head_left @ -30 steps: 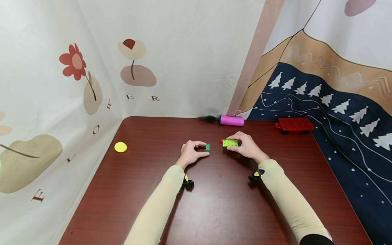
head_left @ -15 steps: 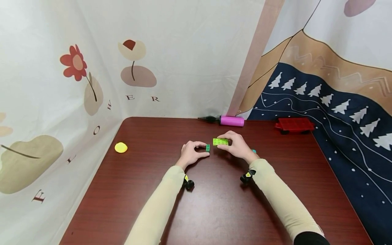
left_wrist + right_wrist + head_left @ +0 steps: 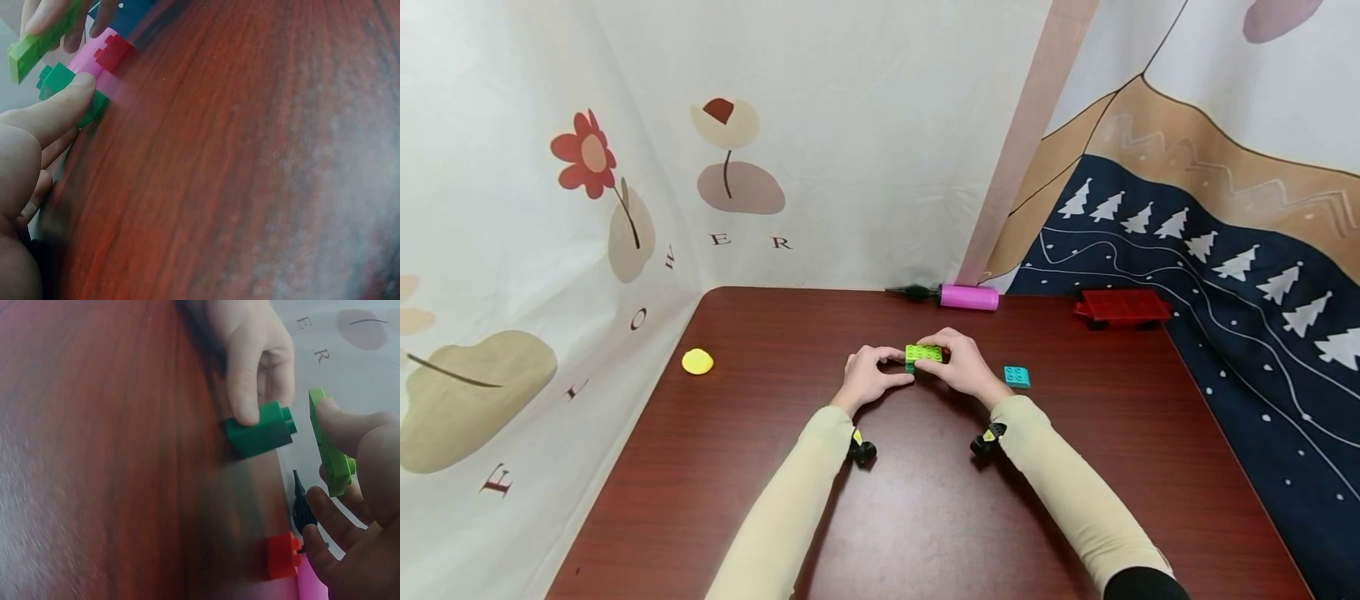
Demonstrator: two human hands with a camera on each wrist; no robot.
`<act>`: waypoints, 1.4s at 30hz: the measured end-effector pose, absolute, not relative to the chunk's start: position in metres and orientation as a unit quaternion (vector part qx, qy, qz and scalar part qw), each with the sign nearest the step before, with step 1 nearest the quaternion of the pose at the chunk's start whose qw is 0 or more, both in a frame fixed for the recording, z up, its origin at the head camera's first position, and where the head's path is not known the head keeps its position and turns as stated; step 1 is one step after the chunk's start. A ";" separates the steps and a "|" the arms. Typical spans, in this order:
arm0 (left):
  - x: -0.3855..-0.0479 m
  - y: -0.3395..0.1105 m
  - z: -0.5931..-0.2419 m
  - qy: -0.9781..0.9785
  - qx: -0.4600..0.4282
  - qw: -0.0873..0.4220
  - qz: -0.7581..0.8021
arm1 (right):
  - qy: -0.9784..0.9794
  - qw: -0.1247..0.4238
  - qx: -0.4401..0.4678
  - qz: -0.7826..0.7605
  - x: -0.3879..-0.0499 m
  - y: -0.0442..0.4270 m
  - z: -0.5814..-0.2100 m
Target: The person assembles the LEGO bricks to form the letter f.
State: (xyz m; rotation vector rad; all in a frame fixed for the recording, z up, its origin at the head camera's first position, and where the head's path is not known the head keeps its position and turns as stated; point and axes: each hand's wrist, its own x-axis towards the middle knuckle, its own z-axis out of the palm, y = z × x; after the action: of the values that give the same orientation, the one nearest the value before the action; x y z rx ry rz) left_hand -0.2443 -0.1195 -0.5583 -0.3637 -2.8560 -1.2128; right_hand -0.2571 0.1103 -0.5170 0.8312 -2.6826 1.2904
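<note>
My left hand pinches a dark green toy building brick, which stands on the table with its studs up. A long, flat lime green building brick is in my right hand, gripped between thumb and fingers. In the right wrist view the lime brick hangs just above the dark green one, with a gap between them. Beyond both hands a small red brick stands on the table; my right hand partly hides it in the head view. A flat teal brick lies right of my right wrist.
A yellow round thing lies near the table's left edge. Along the back edge are a pink cylinder with a black tapered end and a red toy wagon. Printed cloth hangs behind the table.
My right hand has carried the lime brick leftward until it is over the dark green brick. The teal brick has come into view beside my right wrist. My left hand has stayed in place.
</note>
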 end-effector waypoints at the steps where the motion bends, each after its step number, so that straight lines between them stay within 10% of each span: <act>1: -0.245 -0.119 -0.559 -0.915 -0.115 0.008 -0.387 | -0.868 0.025 0.269 0.417 -0.257 0.109 -0.518; 42: -0.243 -0.118 -0.557 -0.920 -0.111 0.016 -0.375 | -0.895 -0.009 0.295 0.335 -0.258 0.095 -0.512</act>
State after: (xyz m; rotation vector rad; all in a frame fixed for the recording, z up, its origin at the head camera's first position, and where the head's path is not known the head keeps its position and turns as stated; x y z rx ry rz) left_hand -0.2434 -0.1179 -0.5565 -0.3440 -2.8631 -1.1661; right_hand -0.2580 0.0955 -0.5122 0.9313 -2.8280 1.0579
